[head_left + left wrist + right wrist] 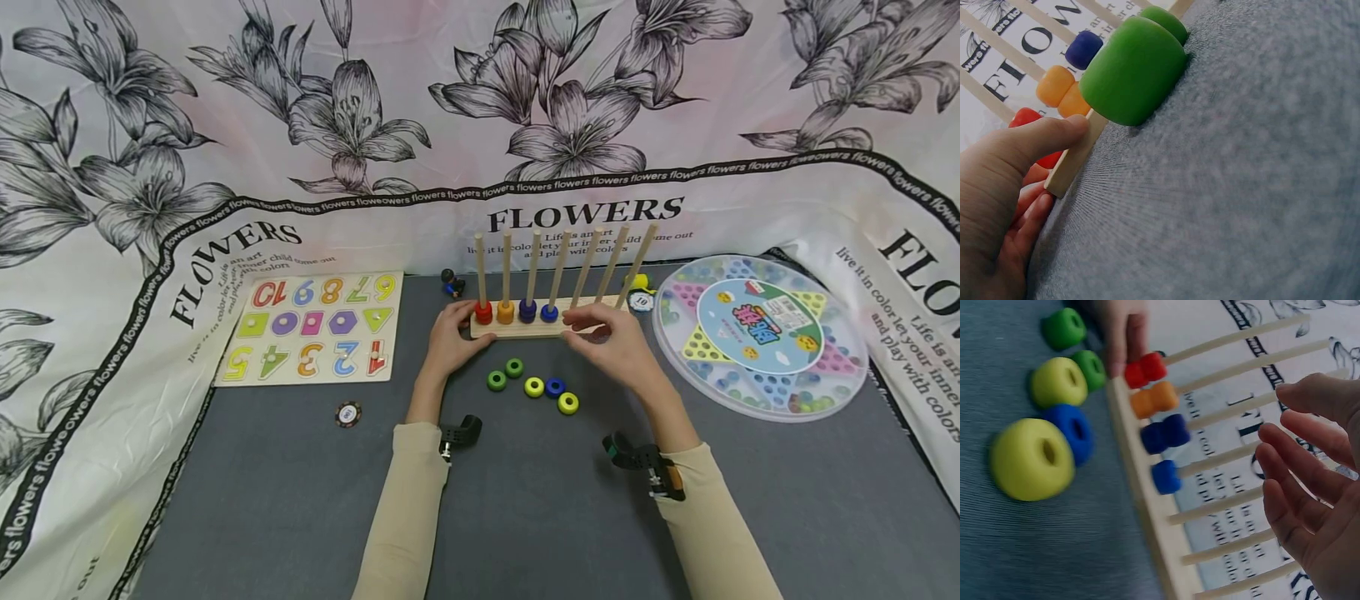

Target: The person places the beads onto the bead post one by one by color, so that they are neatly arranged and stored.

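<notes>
A wooden bead stacker [517, 330] with several upright pegs stands before me. My left hand [452, 337] grips the left end of its base, thumb on the front and fingers behind. Two red beads [1145, 369], two orange beads [1154, 400] and two dark blue beads [1165, 434] sit on the first three pegs; a single blue bead [1166, 477] sits on the fourth. Over the right part of the stacker, my right hand [611, 342] holds nothing, its fingers loosely bent. Loose green beads [1137, 72], yellow beads [1033, 459] and a blue bead [555, 387] lie in front.
On the left lies a number and shape puzzle board [307, 329], with a poker chip [348, 414] below it. A round Chinese checkers case [761, 337] lies at the right. Behind the stacker are a small dark figure [452, 283] and a yellow toy [637, 282].
</notes>
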`<state>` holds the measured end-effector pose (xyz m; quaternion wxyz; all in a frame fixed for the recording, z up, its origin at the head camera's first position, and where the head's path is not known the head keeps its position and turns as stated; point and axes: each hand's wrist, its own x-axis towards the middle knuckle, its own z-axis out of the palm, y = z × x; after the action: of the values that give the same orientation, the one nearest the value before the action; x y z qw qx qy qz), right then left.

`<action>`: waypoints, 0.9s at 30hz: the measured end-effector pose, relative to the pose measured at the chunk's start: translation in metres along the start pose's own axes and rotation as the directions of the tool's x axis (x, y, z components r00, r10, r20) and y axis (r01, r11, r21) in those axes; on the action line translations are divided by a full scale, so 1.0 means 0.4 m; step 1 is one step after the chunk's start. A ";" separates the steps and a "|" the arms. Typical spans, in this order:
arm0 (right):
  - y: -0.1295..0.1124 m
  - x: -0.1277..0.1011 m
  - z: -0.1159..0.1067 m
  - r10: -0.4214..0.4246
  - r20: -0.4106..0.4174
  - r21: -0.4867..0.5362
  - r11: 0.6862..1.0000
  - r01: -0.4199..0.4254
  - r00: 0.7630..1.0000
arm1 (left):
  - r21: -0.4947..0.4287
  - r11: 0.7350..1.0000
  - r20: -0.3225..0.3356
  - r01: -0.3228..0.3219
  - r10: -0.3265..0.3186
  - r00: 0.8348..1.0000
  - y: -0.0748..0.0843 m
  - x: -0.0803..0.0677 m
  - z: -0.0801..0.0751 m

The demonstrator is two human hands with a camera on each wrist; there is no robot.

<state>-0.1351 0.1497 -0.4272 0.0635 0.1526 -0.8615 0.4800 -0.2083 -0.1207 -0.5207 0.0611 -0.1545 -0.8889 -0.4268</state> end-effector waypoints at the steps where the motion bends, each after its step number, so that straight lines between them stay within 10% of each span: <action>1: 0.005 -0.008 0.007 0.007 0.015 0.008 1.000 -0.007 1.000 | -0.001 1.000 0.000 0.000 0.000 1.000 -0.001 0.000 0.000; 27: 0.074 -0.092 0.095 0.088 0.250 -0.104 0.993 -0.064 0.964 | -0.008 1.000 0.001 0.012 -0.012 1.000 0.000 0.000 0.001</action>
<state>-0.1086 0.1396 -0.4805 -0.0586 0.1763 -0.8896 0.4172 -0.2084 -0.1202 -0.5211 0.0575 -0.1494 -0.8882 -0.4306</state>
